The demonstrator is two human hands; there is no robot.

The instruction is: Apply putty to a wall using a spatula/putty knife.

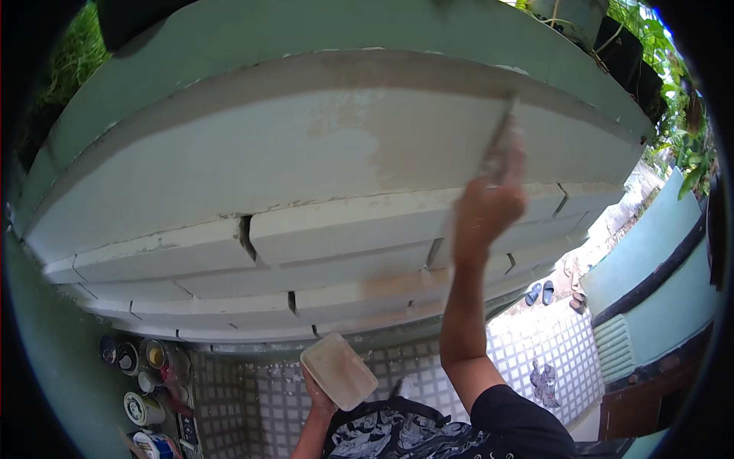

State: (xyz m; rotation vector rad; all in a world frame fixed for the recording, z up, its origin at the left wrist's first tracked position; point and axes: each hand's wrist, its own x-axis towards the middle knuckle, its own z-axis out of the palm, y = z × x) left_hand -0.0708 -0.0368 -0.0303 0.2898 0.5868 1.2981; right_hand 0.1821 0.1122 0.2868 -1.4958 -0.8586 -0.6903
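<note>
My right hand (491, 210) is raised high against the white wall (229, 161), closed around a thin, flat-bladed scraper (502, 131). Motion blurs both, so the tool's exact kind is hard to make out. Its tip reaches close to the ledge along the wall's upper edge. Damp-looking beige patches (413, 130) spread over the wall to the left of the blade. Low in front of my body, my left hand (317, 396) grips a whitish rectangular plastic tub (340, 372) by its left side; most of its fingers are hidden beneath.
White stepped blocks (344, 237) with dark gaps run below the smooth wall. Paint cans and jars (143, 408) line the lower left. Dark sandals (540, 293) and a crumpled cloth (544, 382) lie on the tiled floor (489, 344). Potted plants (642, 46) stand on the green ledge (306, 34).
</note>
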